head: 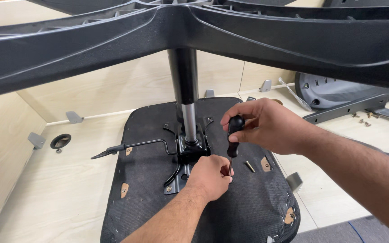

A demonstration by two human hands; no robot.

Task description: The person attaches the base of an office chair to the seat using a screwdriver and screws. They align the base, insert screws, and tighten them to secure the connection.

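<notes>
1. black star-shaped chair base (293, 36), nearest the lens, spans the top of the view with its ribbed arms spread outward.
2. gas-lift column (184, 85), black above and chrome below, runs from the base down into the black metal mechanism plate (187, 155).
3. upturned seat pad (212, 198), covered in black fabric, lies on the light wooden floor (46, 193) and carries the plate at its centre.
4. right hand (266, 126), closed around the black handle of the screwdriver (234, 135), holds it upright over the seat.
5. left hand (210, 175), fingers curled narrowly about the shaft near the tip (the tip itself is hidden).
6. loose bolt (250, 166), lying on the fabric just beside the screwdriver.
7. black lever rod (131, 146), extending left from the plate.
8. black ring (61, 141), on the floor, well apart from the seat.
</notes>
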